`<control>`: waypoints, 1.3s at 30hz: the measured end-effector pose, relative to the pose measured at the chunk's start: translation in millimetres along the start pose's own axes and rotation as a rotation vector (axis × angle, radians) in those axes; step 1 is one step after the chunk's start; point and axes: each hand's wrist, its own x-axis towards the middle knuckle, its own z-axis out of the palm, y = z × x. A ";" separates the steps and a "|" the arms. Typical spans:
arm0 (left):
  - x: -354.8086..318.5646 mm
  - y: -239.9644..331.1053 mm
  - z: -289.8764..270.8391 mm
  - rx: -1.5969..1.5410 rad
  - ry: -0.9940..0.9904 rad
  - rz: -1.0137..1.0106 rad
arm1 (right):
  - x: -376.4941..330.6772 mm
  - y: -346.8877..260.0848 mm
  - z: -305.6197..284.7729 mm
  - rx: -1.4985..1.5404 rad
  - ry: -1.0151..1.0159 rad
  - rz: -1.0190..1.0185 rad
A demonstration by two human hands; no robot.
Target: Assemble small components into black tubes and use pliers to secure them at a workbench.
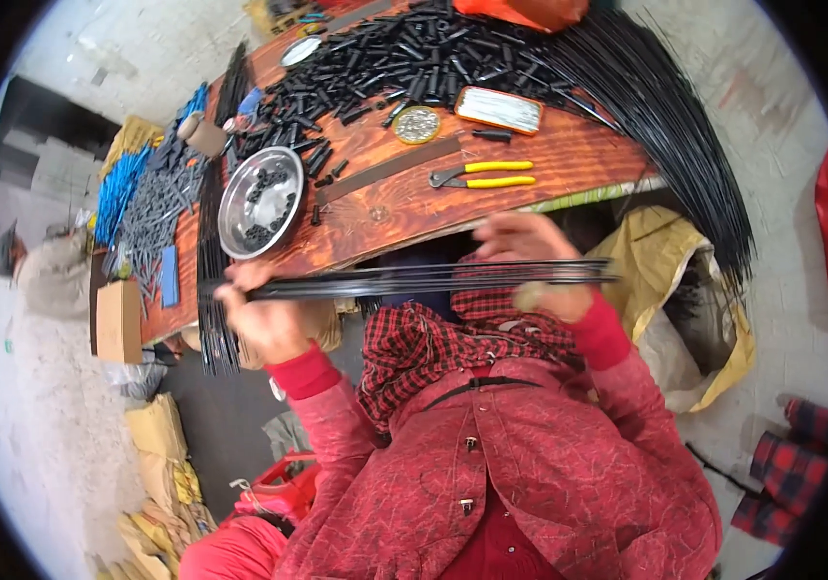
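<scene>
A bundle of thin black rods [414, 280] lies level across my chest, just below the front edge of the wooden table [549, 159]. My left hand [261, 314] is closed around its left end. My right hand [530, 261] is blurred and sits over the rods near their right end, fingers curled on them. Both sleeves are red.
On the table: a steel bowl [261, 201] holding small black pieces, a heap of short black tubes [404, 58], yellow-handled pliers [486, 174], a round tin [417, 125], a flat tin [498, 108], a dark strip [385, 170]. Long black rods [685, 126] fan right. Sacks lie below.
</scene>
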 end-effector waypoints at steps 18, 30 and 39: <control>-111.2 -241.5 -227.9 -0.380 0.825 -1.029 | 53.0 4.2 16.1 -0.138 0.020 0.024; -154.9 -202.7 -242.3 -0.515 1.205 -0.996 | 81.1 54.1 29.7 0.016 0.253 0.228; -109.2 -144.2 -102.8 -0.060 0.881 -1.361 | 84.6 67.4 38.4 -0.244 0.293 0.148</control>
